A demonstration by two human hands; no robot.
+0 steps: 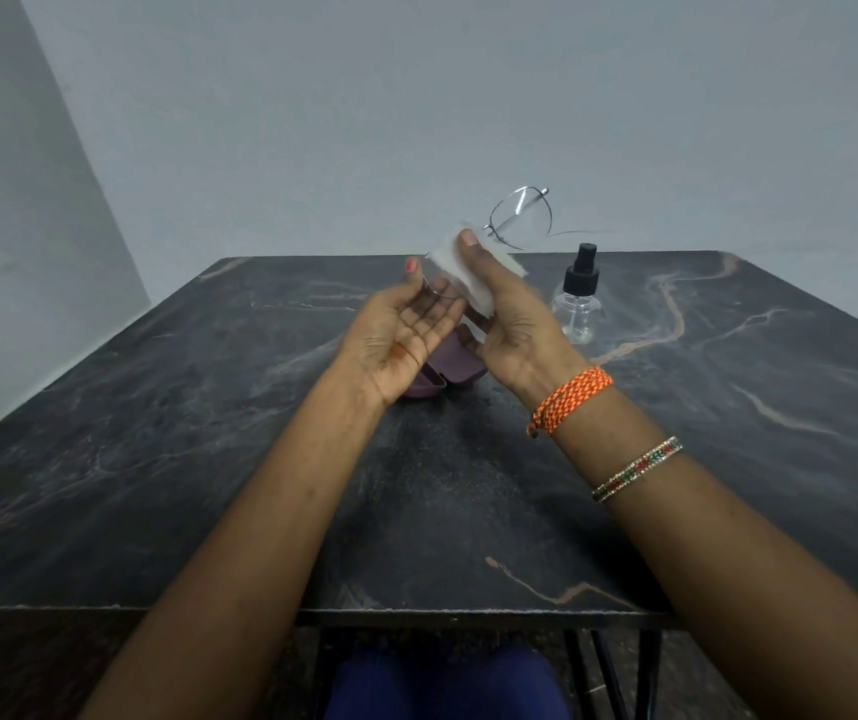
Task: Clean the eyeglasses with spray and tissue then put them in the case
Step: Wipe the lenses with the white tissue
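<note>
No brand, label or writing can be read on anything here.

The right hand's point(507, 324) thumb presses a white tissue point(460, 275) against the lower lens of the glasses point(518, 218), and its fingers curl behind the tissue, pinching tissue and lens together. The left hand point(406, 330) lies palm up with its fingers nearly straight and spread, the fingertips reaching under the lower lens and the tissue; whether it truly grips the frame cannot be told, since the fingertips are hidden there. Its thumb, with a pink nail, stands free to the left.

The glasses are held up in the air above the far half of the table point(157, 459), tilted, one thin-rimmed lens sticking up clear of the tissue and a temple arm trailing to the right.

Below the hands a purple case point(450, 366) lies on the table, partly covered by both palms. Just right of the right hand stands a clear spray bottle point(577, 304) with a black nozzle, upright and untouched.

The right wrist wears an orange thread band point(570, 400), and further down the forearm a beaded bangle point(637, 467).
</note>
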